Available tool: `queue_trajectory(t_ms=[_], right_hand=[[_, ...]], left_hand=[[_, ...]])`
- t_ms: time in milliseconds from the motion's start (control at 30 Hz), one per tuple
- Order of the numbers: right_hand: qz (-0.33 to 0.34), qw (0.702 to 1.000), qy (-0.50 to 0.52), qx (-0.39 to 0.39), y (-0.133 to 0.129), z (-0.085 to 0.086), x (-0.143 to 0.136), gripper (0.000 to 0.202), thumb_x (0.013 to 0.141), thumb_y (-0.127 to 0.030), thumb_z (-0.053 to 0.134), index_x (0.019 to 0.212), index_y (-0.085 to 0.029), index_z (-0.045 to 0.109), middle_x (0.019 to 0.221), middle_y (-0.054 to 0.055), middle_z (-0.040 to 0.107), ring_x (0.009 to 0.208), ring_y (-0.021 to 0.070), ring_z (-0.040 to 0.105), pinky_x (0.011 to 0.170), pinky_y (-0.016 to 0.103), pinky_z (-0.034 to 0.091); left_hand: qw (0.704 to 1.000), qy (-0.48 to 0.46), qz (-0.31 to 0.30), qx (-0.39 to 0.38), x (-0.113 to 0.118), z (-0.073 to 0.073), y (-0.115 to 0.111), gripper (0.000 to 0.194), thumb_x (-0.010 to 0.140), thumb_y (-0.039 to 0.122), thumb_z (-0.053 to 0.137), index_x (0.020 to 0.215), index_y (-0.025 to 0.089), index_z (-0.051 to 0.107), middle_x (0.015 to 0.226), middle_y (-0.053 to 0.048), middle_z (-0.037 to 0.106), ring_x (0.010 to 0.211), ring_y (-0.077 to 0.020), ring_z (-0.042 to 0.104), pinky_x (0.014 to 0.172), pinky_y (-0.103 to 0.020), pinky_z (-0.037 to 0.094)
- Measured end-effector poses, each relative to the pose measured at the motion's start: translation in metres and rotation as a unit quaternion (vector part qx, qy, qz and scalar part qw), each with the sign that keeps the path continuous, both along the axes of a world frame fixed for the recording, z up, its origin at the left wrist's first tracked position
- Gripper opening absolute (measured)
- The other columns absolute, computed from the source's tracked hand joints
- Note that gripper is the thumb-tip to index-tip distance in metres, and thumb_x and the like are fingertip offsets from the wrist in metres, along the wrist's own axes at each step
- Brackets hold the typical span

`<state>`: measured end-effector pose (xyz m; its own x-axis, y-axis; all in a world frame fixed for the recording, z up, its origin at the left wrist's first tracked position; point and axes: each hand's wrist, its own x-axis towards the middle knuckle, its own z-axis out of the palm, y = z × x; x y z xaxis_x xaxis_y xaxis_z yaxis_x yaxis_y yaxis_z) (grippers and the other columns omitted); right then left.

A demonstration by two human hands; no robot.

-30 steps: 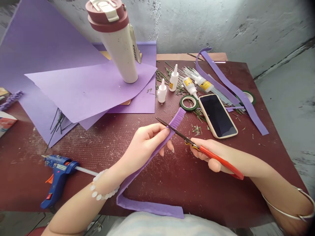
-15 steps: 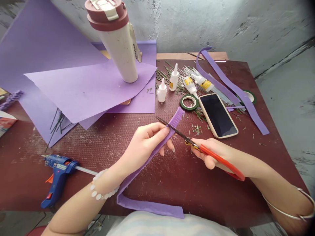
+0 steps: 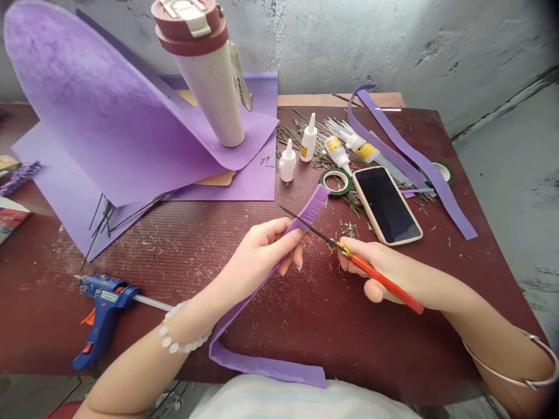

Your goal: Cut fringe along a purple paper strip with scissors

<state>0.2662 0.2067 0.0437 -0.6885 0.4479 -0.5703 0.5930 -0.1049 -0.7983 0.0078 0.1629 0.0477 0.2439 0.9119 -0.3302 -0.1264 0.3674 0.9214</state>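
Observation:
My left hand (image 3: 271,247) pinches a long purple strip (image 3: 315,208) between thumb and fingers. Fine parallel slits line the strip's upper end, and its tail bends round near my lap. In my right hand (image 3: 371,269) is a pair of scissors (image 3: 379,279) with red handles, its dark blades lying across the strip just beyond my left thumb. The blades look nearly closed. Beyond the strip's tip lies a roll of dark green tape (image 3: 335,182), close to a phone (image 3: 388,205) with a dark screen.
A tall tumbler (image 3: 209,87) stands on purple sheets (image 3: 257,180) at the back left; one large sheet (image 3: 109,116) curls upward. On the left lies a blue glue gun (image 3: 105,308). Small glue bottles (image 3: 287,162), wire stems and more purple strips (image 3: 449,198) occupy the back right.
The large purple sheet at left has curled over toward the tumbler. The scissor handles have come closer together, and the strip's fringed end has shifted slightly upward.

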Motion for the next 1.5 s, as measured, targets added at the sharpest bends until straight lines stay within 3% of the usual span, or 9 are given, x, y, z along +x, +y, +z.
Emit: queue_trajectory(t_ms=[133, 300, 500, 733, 933, 1200, 1333, 1500], right_hand=[[0.010, 0.994, -0.089, 0.062, 0.000, 0.012, -0.009, 0.055, 0.076, -0.041, 0.086, 0.086, -0.029, 0.032, 0.074, -0.009, 0.051, 0.065, 0.0164, 0.047, 0.057, 0.030, 0.030], [0.015, 0.973, -0.175, 0.152, -0.003, 0.015, -0.016, 0.065, 0.070, -0.054, 0.090, 0.086, -0.030, 0.031, 0.069, -0.009, 0.047, 0.063, 0.0193, 0.047, 0.057, 0.031, 0.033], [0.006, 0.947, -0.149, 0.285, -0.009, 0.000, -0.012, 0.072, 0.067, -0.069, 0.090, 0.088, -0.031, 0.033, 0.076, -0.005, 0.050, 0.066, 0.0228, 0.052, 0.062, 0.033, 0.036], [0.006, 0.928, -0.103, 0.358, -0.011, -0.011, -0.009, 0.079, 0.063, -0.077, 0.091, 0.091, -0.031, 0.033, 0.081, -0.005, 0.051, 0.064, 0.0221, 0.052, 0.060, 0.032, 0.037], [0.004, 0.933, -0.095, 0.348, -0.011, -0.010, -0.010, 0.078, 0.064, -0.074, 0.092, 0.091, -0.031, 0.033, 0.074, -0.008, 0.048, 0.060, 0.0213, 0.050, 0.058, 0.032, 0.035], [-0.023, 0.973, -0.093, 0.211, -0.011, -0.001, -0.017, 0.062, 0.072, -0.049, 0.093, 0.088, -0.031, 0.036, 0.064, -0.013, 0.043, 0.059, 0.0182, 0.050, 0.056, 0.029, 0.035], [-0.029, 0.973, -0.092, 0.211, -0.010, 0.000, -0.016, 0.054, 0.074, -0.040, 0.088, 0.085, -0.031, 0.036, 0.061, -0.013, 0.041, 0.058, 0.0175, 0.049, 0.054, 0.029, 0.033], [-0.027, 0.975, -0.077, 0.207, -0.008, -0.001, -0.013, 0.048, 0.079, -0.046, 0.082, 0.083, -0.031, 0.036, 0.062, -0.011, 0.048, 0.056, 0.0175, 0.051, 0.054, 0.029, 0.037]], left_hand=[[0.998, 0.023, 0.046, 0.022, 0.000, 0.000, -0.001, 0.028, 0.099, 0.036, 0.067, 0.079, 0.017, 0.059, 0.059, 0.006, 0.057, 0.047, -0.0052, 0.044, 0.048, -0.019, 0.031], [0.997, 0.033, 0.061, 0.041, 0.000, -0.003, -0.001, 0.032, 0.099, 0.038, 0.068, 0.077, 0.018, 0.057, 0.058, 0.007, 0.054, 0.046, -0.0045, 0.041, 0.048, -0.019, 0.030], [0.996, 0.023, 0.075, 0.045, 0.000, -0.003, 0.000, 0.028, 0.096, 0.038, 0.074, 0.083, 0.017, 0.062, 0.056, 0.008, 0.053, 0.046, -0.0045, 0.040, 0.047, -0.018, 0.030], [0.996, 0.044, 0.042, 0.059, 0.001, -0.002, -0.003, 0.025, 0.101, 0.033, 0.066, 0.083, 0.018, 0.060, 0.058, 0.008, 0.055, 0.047, -0.0048, 0.043, 0.049, -0.019, 0.034], [0.995, 0.065, 0.032, 0.068, 0.000, -0.003, -0.004, 0.025, 0.104, 0.031, 0.062, 0.082, 0.018, 0.059, 0.060, 0.007, 0.056, 0.048, -0.0046, 0.044, 0.050, -0.019, 0.036], [0.996, 0.054, 0.028, 0.070, -0.003, 0.000, -0.002, 0.030, 0.102, 0.033, 0.064, 0.078, 0.018, 0.057, 0.059, 0.007, 0.056, 0.048, -0.0046, 0.044, 0.050, -0.020, 0.035], [0.997, 0.047, 0.027, 0.061, -0.002, 0.001, -0.002, 0.029, 0.101, 0.037, 0.067, 0.081, 0.018, 0.059, 0.059, 0.007, 0.056, 0.047, -0.0052, 0.044, 0.049, -0.020, 0.034], [0.997, 0.053, 0.037, 0.049, -0.001, 0.003, -0.001, 0.034, 0.097, 0.043, 0.072, 0.078, 0.018, 0.060, 0.058, 0.006, 0.057, 0.047, -0.0064, 0.044, 0.049, -0.021, 0.035]])
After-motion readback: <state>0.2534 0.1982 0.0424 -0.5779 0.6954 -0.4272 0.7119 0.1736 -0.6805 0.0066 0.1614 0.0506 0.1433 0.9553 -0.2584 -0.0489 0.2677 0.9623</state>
